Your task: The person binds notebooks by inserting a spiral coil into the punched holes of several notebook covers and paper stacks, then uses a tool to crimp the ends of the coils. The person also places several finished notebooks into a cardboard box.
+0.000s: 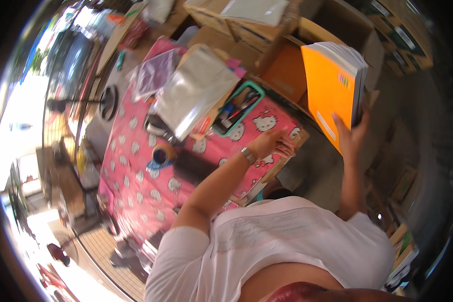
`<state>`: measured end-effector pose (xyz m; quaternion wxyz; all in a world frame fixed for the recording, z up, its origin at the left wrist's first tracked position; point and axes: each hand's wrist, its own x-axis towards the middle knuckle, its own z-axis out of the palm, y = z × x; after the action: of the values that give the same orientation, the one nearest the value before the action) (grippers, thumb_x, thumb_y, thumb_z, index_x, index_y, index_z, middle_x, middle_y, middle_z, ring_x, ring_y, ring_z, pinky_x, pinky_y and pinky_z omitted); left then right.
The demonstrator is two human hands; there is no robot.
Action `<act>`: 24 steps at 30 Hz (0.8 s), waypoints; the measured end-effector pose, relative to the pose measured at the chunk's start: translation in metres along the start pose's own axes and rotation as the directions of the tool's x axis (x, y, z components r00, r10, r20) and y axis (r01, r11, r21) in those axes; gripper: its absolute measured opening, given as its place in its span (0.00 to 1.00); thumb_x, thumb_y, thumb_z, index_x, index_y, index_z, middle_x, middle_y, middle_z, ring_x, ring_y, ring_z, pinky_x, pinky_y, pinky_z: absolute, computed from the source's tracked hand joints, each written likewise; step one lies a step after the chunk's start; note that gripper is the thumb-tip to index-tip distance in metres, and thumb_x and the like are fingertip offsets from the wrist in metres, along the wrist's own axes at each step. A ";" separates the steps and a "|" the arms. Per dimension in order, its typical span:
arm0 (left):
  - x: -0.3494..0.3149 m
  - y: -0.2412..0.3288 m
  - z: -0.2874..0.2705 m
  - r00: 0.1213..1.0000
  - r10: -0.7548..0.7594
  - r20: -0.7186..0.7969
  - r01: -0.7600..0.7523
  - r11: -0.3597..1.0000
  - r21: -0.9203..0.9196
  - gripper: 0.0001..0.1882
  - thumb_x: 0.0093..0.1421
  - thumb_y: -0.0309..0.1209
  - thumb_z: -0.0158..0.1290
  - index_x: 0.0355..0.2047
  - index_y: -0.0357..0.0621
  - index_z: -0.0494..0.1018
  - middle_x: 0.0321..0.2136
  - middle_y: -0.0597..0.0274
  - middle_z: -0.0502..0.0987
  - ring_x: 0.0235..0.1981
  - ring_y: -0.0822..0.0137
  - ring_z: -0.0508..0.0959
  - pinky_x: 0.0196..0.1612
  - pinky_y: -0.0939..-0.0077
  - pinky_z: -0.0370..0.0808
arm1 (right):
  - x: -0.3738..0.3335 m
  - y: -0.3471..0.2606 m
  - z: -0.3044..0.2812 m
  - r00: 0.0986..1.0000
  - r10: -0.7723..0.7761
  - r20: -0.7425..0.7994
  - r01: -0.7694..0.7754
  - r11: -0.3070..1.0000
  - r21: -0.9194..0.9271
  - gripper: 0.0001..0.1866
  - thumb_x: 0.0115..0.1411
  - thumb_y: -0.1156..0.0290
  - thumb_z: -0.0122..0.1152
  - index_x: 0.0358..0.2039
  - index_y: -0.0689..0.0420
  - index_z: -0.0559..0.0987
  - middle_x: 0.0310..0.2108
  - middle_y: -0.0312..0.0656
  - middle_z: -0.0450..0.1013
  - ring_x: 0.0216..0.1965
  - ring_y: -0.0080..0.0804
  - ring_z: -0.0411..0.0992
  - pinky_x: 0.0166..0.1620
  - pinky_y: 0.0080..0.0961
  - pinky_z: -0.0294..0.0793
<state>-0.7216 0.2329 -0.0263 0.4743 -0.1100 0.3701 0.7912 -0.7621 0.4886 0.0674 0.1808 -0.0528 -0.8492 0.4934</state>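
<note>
My right hand [354,133] grips an orange notebook [331,90] by its lower right edge. The notebook is held up and tilted, its cover toward me; white pages fan out along the top, and I cannot tell whether it is one thick book or several together. Over the near right edge of the pink table, my left hand [273,145], with a watch [248,156] on its wrist, holds nothing, its fingers loosely apart. Beyond that hand lies a teal-rimmed tray [259,89] with pens and small items.
Clear plastic sleeves [196,83] lie across the patterned pink tablecloth [136,201]. Left of my left forearm are a tape roll [162,155] and a dark, blurred object [194,166]. Open cardboard boxes [282,70] stand behind the notebook. More cartons [402,38] are stacked at the far right.
</note>
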 end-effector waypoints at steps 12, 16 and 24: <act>-0.247 -0.009 -0.063 0.753 0.617 -0.228 -0.646 0.627 -0.435 0.41 0.58 0.57 0.51 0.60 0.37 0.61 0.54 0.48 0.73 0.57 0.49 0.70 0.61 0.50 0.64 | -0.047 -0.155 0.092 -0.350 -0.856 0.382 0.864 -0.137 0.484 0.20 0.60 0.60 0.59 0.49 0.40 0.61 0.56 0.36 0.63 0.60 0.37 0.62 0.64 0.49 0.56; -0.347 -0.084 -0.103 0.635 0.621 -0.460 -0.755 0.626 -0.196 0.34 0.52 0.39 0.56 0.56 0.32 0.63 0.47 0.44 0.76 0.46 0.49 0.79 0.48 0.55 0.78 | -0.090 -0.209 0.176 -0.544 -0.836 0.071 0.715 -0.417 0.562 0.21 0.58 0.60 0.60 0.49 0.38 0.62 0.57 0.34 0.62 0.62 0.37 0.60 0.66 0.48 0.50; -0.468 -0.210 -0.064 -0.183 0.630 -0.754 -0.982 -0.076 0.174 0.27 0.48 0.32 0.57 0.48 0.29 0.69 0.42 0.44 0.77 0.41 0.50 0.79 0.45 0.58 0.80 | -0.262 -0.231 0.360 -0.027 -0.516 0.856 -0.380 0.797 0.469 0.26 0.59 0.56 0.61 0.55 0.52 0.69 0.49 0.42 0.70 0.50 0.33 0.70 0.49 0.28 0.68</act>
<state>-0.3126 -0.0666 0.0733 -0.4216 -0.2032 0.2538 0.8465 -0.6278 0.0068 0.0372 -0.4508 0.4228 -0.5063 0.6015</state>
